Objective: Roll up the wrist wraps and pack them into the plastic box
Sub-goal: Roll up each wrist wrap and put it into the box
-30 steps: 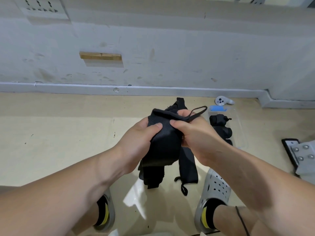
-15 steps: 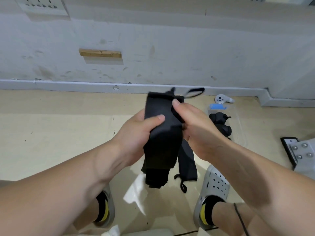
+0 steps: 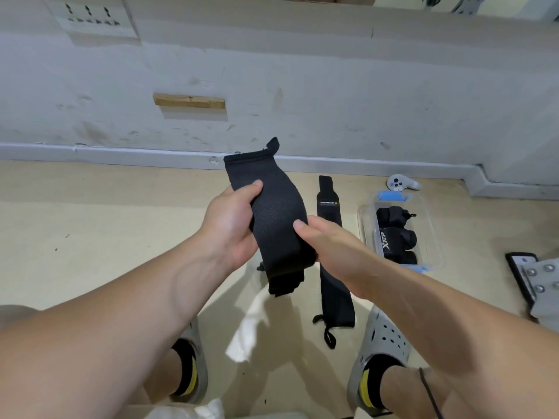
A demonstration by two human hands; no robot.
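Left hand (image 3: 233,219) grip: thumb across the front, fingers curled behind a floppy black fabric wrist wrap (image 3: 272,213), held up off the floor, tab end toward the wall. Right hand (image 3: 329,246) grip pinches the same wrap lower down, thumb on the front. 2nd long black wrist wrap (image 3: 332,267) lies flat on the beige floor (image 3: 90,225) just right of the hands, loop end near a grey clog (image 3: 384,337). Further right, clear plastic box (image 3: 431,231) on the floor w/ rolled black wraps (image 3: 396,234) inside; white controller (image 3: 399,183) just beyond it.
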